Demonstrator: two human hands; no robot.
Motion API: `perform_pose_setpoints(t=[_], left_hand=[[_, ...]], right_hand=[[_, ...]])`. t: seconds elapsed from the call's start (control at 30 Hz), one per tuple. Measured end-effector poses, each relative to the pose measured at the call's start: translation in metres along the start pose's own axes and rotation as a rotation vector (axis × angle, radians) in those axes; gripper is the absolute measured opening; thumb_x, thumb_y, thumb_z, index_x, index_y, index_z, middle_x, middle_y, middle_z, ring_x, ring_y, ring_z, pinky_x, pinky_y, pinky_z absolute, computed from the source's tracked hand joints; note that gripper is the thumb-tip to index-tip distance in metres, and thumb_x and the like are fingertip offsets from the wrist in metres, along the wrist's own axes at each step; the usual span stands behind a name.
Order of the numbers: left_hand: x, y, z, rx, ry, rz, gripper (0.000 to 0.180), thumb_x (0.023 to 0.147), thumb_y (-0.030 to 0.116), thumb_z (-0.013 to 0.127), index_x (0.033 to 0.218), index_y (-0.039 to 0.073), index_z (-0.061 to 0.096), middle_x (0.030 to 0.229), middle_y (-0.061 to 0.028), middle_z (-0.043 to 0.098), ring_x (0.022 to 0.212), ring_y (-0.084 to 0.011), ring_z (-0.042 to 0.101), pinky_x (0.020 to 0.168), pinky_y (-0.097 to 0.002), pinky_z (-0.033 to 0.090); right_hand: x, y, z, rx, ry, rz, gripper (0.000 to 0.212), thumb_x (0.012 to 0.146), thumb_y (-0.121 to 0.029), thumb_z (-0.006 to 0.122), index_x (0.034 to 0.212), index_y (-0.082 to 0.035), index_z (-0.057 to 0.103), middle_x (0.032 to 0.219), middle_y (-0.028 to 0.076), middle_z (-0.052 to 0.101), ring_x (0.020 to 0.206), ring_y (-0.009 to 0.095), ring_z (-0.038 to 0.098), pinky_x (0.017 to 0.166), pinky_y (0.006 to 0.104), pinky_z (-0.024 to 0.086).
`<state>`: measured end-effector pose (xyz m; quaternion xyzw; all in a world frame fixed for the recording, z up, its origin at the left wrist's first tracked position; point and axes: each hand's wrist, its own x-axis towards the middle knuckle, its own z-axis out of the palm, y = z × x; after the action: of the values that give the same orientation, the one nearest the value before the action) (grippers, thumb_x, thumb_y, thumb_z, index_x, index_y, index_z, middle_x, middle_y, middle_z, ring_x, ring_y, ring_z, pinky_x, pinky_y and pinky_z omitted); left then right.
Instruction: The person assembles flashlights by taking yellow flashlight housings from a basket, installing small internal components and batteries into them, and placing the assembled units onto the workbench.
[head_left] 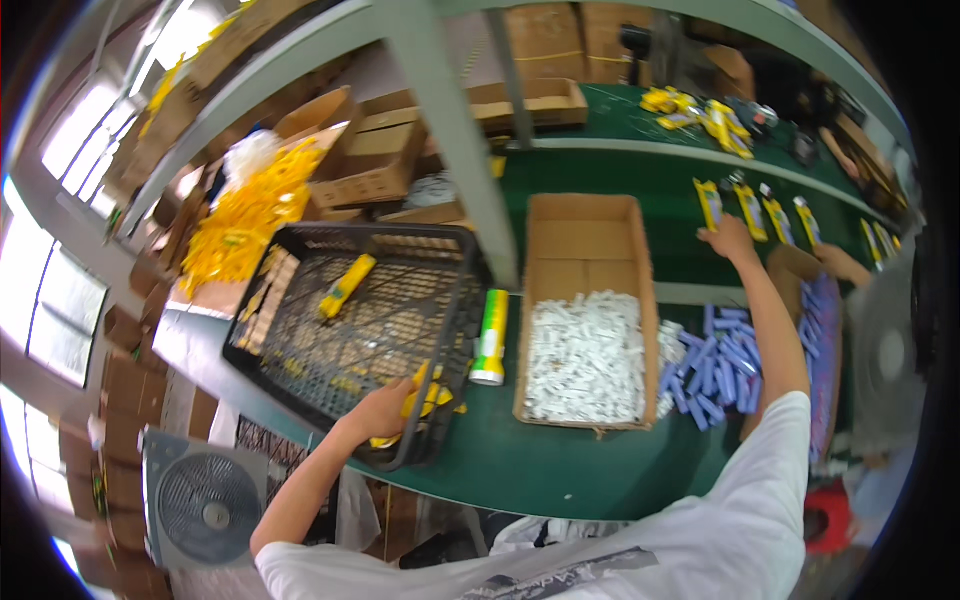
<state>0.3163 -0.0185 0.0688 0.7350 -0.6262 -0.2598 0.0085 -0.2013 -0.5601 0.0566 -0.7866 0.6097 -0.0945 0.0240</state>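
The left hand (385,410) has its fingers curled around a bunch of yellow packaged items (425,405) at the near rim of the black plastic mesh crate (300,385), apparently lifting them out, while the right hand (728,240), fingers spread flat, reaches toward yellow carded packs (752,212) just beyond its fingertips on the green table (560,465).

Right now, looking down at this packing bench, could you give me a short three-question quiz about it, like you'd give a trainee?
1. True or false: the left hand is at the near rim of the black crate, on yellow packets.
2. What fills the open cardboard box in the middle? A) white pieces B) blue tubes C) fruit
3. Where does the right hand reach?

Key
1. True.
2. A, white pieces; the blue tubes lie outside it, to its right.
3. To the far side of the green table, beside a row of yellow carded items.
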Motion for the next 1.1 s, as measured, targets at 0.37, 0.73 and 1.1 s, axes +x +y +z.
perform_pose_setpoints(t=[0.37, 0.73, 1.1], left_hand=[[-0.076, 0.101, -0.076, -0.177, 0.893, -0.056, 0.07, 0.089, 0.012, 0.076, 0.148, -0.004, 0.042, 0.135, -0.0255, 0.06, 0.124, -0.0389, 0.062, 0.106, -0.0472, 0.048], [-0.005, 0.27, 0.145, 0.11, 0.315, 0.727, 0.036, 0.092, 0.035, 0.076, 0.121, 0.015, 0.067, 0.103, -0.0047, 0.063, 0.079, -0.0203, 0.07, 0.058, -0.0352, 0.056], [-0.002, 0.283, 0.171, -0.288, 0.394, 0.449, 0.024, 0.09, 0.016, 0.08, 0.107, 0.003, 0.07, 0.124, -0.0151, 0.065, 0.113, -0.0352, 0.062, 0.098, -0.0461, 0.049]], right_hand=[[-0.323, -0.05, -0.104, 0.582, -0.152, -0.176, 0.039, 0.087, -0.025, 0.083, 0.117, -0.002, 0.076, 0.097, 0.016, 0.079, 0.082, 0.028, 0.077, 0.075, 0.0388, 0.061], [-0.384, -0.028, -0.001, 0.092, 0.082, -0.107, 0.032, 0.084, -0.02, 0.083, 0.112, -0.008, 0.073, 0.099, 0.011, 0.073, 0.094, 0.029, 0.07, 0.08, 0.0441, 0.058], [-0.458, -0.022, -0.054, 1.452, 0.344, 0.236, 0.053, 0.094, 0.004, 0.068, 0.145, 0.002, 0.055, 0.125, 0.017, 0.07, 0.116, 0.021, 0.07, 0.098, 0.033, 0.056]])
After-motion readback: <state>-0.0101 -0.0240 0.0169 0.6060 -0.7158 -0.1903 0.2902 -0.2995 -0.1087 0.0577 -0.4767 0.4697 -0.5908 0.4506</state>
